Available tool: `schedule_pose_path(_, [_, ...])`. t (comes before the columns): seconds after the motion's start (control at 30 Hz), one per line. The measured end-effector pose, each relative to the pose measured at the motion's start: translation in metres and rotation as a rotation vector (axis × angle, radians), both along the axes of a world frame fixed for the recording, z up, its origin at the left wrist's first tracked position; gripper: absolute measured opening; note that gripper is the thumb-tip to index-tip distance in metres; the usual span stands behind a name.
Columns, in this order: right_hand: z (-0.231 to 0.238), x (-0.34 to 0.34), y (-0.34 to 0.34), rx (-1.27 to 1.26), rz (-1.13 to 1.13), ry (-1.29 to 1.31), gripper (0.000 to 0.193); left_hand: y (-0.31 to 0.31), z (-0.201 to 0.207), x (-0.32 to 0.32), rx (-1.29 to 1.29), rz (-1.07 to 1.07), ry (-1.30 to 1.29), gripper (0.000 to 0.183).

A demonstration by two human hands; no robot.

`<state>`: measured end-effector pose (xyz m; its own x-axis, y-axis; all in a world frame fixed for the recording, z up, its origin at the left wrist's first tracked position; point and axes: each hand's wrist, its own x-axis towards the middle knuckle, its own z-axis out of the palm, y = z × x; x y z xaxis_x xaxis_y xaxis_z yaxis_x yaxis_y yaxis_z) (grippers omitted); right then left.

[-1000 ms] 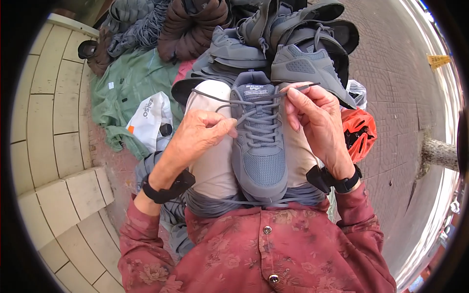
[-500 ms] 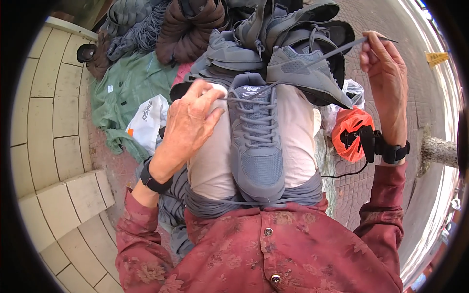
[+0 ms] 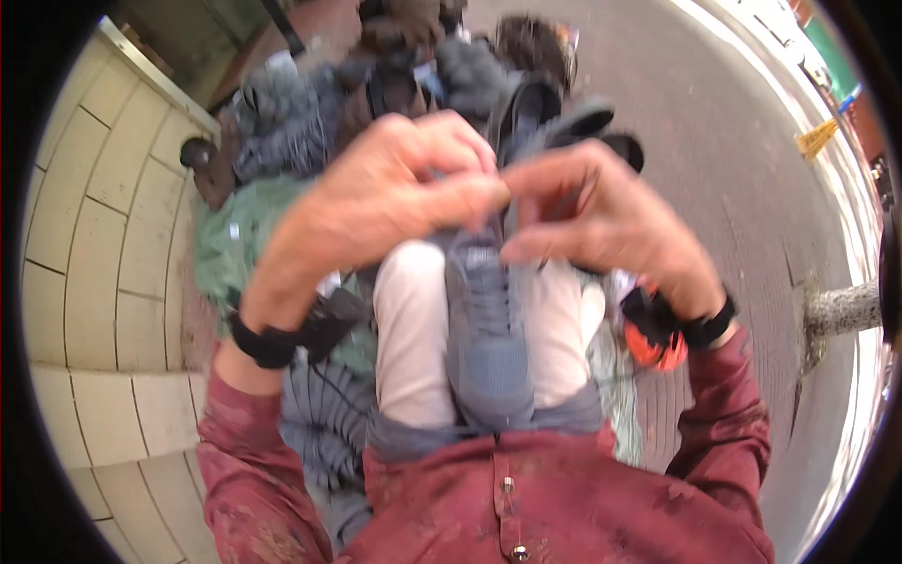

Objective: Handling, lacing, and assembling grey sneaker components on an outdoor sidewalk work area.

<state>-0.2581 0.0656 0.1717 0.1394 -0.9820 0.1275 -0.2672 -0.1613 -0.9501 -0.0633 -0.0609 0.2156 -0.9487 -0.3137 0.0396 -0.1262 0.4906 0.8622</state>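
Observation:
A grey lace-up sneaker (image 3: pixel 490 352) lies between my knees, toe toward me, its laces crossed up the front. My left hand (image 3: pixel 399 183) and my right hand (image 3: pixel 611 207) meet just above its tongue. The fingertips of both are pinched together and touch, blurred by motion. A grey shoelace (image 3: pixel 498 226) seems to rise from the shoe into them, but the hands mostly hide it.
Several grey shoes (image 3: pixel 564 122) are heaped beyond my knees, with bundles of grey laces (image 3: pixel 291 117) to their left. A green cloth (image 3: pixel 230 226) lies at left beside a tiled wall (image 3: pixel 85 216). An orange bag (image 3: pixel 653 348) stands at right, near a trunk (image 3: pixel 839 308).
My right hand has come in from the far right, where it held a shoelace end stretched out. My left hand has moved up and inward to meet it. The view has shifted.

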Motion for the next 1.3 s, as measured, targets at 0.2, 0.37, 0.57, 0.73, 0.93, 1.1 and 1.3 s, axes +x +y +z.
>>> schedule_pose_path(0.2, [0.040,0.010,0.034,-0.025,-0.334,-0.159,0.011,0.012,-0.012,-0.012,0.311,0.023,0.309,0.023])
schedule_pose_path(0.37, [0.045,0.009,0.040,-0.127,-0.322,-0.325,0.011,0.032,-0.027,-0.015,0.370,0.088,0.281,0.031])
schedule_pose_path(0.57, [0.042,-0.002,0.038,-0.209,-0.359,-0.418,0.009,0.056,-0.029,-0.029,0.332,0.103,0.128,0.023])
schedule_pose_path(0.73, [0.031,-0.020,0.054,-0.138,-0.432,-0.289,0.006,0.044,-0.034,-0.016,0.287,0.169,0.164,0.022])
schedule_pose_path(0.93, [-0.011,-0.014,0.065,-0.386,-0.288,0.175,0.014,0.052,-0.036,-0.018,0.420,0.111,0.135,0.022])
schedule_pose_path(1.1, [-0.014,-0.016,0.075,-0.331,-0.200,0.126,0.015,0.047,-0.039,-0.023,0.397,0.059,0.089,0.021])
schedule_pose_path(1.3, [-0.017,-0.017,0.088,0.151,0.000,-0.333,0.019,0.019,-0.068,-0.011,0.477,0.012,0.030,0.016])
